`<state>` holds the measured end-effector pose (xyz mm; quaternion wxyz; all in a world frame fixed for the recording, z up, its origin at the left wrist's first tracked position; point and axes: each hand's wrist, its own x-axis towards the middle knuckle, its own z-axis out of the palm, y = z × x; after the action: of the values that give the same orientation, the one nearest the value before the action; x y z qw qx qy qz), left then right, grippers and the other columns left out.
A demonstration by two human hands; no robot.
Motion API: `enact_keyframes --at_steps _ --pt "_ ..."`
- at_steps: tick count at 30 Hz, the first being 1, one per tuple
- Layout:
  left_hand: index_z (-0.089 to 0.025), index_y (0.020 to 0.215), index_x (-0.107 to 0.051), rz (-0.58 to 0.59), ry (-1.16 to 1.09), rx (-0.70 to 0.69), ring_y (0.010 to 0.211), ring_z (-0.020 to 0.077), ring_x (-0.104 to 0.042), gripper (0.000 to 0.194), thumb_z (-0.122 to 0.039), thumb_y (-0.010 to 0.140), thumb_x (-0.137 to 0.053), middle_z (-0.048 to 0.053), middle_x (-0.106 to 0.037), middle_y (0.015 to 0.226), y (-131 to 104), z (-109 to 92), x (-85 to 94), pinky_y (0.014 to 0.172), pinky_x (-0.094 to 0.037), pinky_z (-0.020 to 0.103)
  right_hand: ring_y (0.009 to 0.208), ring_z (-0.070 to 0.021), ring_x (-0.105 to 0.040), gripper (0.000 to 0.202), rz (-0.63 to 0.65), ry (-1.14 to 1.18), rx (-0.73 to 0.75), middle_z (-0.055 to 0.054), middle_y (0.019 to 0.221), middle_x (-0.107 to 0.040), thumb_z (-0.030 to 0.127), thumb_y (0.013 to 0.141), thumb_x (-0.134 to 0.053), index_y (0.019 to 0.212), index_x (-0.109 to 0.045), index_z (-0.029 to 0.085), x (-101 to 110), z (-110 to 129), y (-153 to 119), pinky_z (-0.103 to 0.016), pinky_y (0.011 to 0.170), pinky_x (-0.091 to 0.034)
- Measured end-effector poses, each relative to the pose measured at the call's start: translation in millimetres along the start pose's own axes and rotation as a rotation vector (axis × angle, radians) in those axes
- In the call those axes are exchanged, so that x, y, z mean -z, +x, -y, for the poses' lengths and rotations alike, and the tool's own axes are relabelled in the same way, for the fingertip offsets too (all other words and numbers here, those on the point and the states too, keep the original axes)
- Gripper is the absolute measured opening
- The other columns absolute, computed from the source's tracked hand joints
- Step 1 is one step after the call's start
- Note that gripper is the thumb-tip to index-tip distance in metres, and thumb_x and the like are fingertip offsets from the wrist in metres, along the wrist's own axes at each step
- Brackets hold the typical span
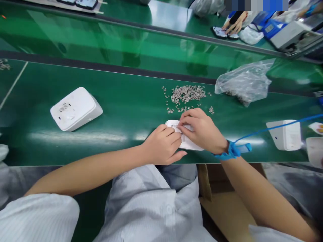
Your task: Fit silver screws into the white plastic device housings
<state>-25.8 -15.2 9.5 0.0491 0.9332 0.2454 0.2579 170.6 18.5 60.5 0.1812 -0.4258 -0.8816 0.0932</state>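
A white plastic housing (191, 144) lies on the green bench near its front edge, partly covered by both hands. My left hand (164, 144) rests on its left side, fingers curled over the edge and thumb pointing right. My right hand (199, 129), with a blue strap at the wrist, has its fingertips pinched together over the slots of the housing; whatever they hold is too small to name. Just beyond the hands lies a pile of small metal pieces (188, 94), with a few scattered around it.
Another white housing (75, 109) sits at the left, and one more (289, 136) at the right, behind a blue cord (282, 125). A clear plastic bag (246, 82) lies at the back right. Across a green divider (151, 50), another person's hands (236, 24) touch dark-edged parts.
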Motion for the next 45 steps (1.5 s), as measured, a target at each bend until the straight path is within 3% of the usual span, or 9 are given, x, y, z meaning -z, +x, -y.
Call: enact_keyframes --at_steps 5,14,24,32,37,45 --pt "-0.015 0.097 -0.072 -0.022 0.015 0.007 0.096 0.0261 -0.057 0.05 -0.049 0.104 -0.036 0.011 -0.071 0.105 -0.5 -0.7 -2.9 0.078 -0.036 0.043 0.088 -0.0259 -0.059 0.013 0.069 -0.036 0.018 -0.008 0.094 -0.065 0.017 0.091 -0.057 0.08 -0.063 0.02 3.6 -3.4 -1.1 -0.041 0.078 -0.049" --pt "-0.017 0.092 -0.073 -0.038 -0.052 0.042 0.099 0.0259 -0.056 0.047 -0.053 0.101 -0.045 0.009 -0.072 0.102 0.8 -0.3 -1.0 0.08 -0.034 0.043 0.086 -0.0247 -0.059 0.01 0.134 -0.023 -0.089 -0.006 0.091 -0.062 0.016 0.089 -0.065 0.081 -0.06 0.02 -0.2 -7.7 5.5 -0.037 0.075 -0.047" --pt "-0.017 0.093 -0.072 -0.101 0.03 0.029 0.105 0.0258 -0.062 0.04 -0.045 0.102 -0.045 0.007 -0.074 0.108 1.3 -1.1 -3.8 0.081 -0.037 0.042 0.089 -0.0256 -0.061 0.013 -0.049 -0.068 -0.047 -0.008 0.095 -0.065 0.009 0.088 -0.057 0.081 -0.062 0.02 -2.0 1.8 -11.8 -0.039 0.078 -0.051" --pt "-0.011 0.095 -0.071 -0.111 0.021 -0.028 0.106 0.0264 -0.065 0.043 -0.041 0.103 -0.043 0.015 -0.073 0.111 2.0 -2.0 -3.5 0.078 -0.041 0.039 0.088 -0.0278 -0.059 0.019 -0.094 -0.149 -0.046 -0.01 0.096 -0.067 0.011 0.093 -0.051 0.081 -0.063 0.02 -7.1 10.6 -12.8 -0.043 0.077 -0.05" --pt "-0.012 0.099 -0.07 -0.117 0.008 -0.004 0.107 0.0249 -0.066 0.04 -0.04 0.103 -0.043 0.013 -0.074 0.111 2.5 -2.0 -3.3 0.081 -0.041 0.04 0.091 -0.027 -0.058 0.019 -0.069 -0.187 0.021 -0.011 0.102 -0.068 0.012 0.096 -0.051 0.087 -0.067 0.018 -2.5 14.5 -20.3 -0.042 0.08 -0.052" --pt "-0.013 0.09 -0.069 -0.109 0.005 -0.006 0.099 0.0218 -0.066 0.037 -0.037 0.103 -0.044 0.01 -0.074 0.104 3.6 -2.3 -1.0 0.075 -0.039 0.038 0.099 -0.0272 -0.06 0.014 -0.139 -0.142 0.074 -0.012 0.108 -0.069 0.013 0.098 -0.058 0.095 -0.071 0.015 -4.5 13.9 -30.1 -0.04 0.084 -0.054"
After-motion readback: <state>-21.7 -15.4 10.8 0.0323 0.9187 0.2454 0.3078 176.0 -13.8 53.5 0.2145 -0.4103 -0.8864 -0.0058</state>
